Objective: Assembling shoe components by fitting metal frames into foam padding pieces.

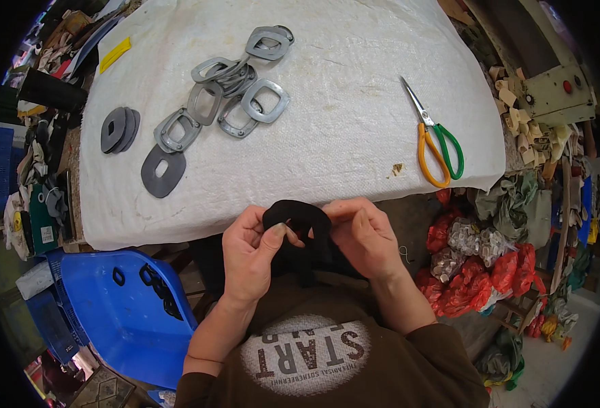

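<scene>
Just beyond the table's near edge, a black, bent ring-shaped piece [292,210] hangs between my two hands; its material is hard to make out. My left hand [247,257] pinches its left side, thumb on the near face. At its right side, my right hand [371,239] grips with the fingers bent, partly hidden behind the piece. On the table ahead lie several metal rounded-square frames [266,100], loosely heaped. Grey flat pads with a centre slot sit left of them: a small stack [118,130] and a single pad [163,171], partly under a frame.
Scissors [430,136] with one orange and one green handle lie right on the white-covered table [354,81]. A yellow strip [115,54] is at far left. A blue tub [123,326] with black rings stands lower left. Red bags [470,282] crowd the floor at right.
</scene>
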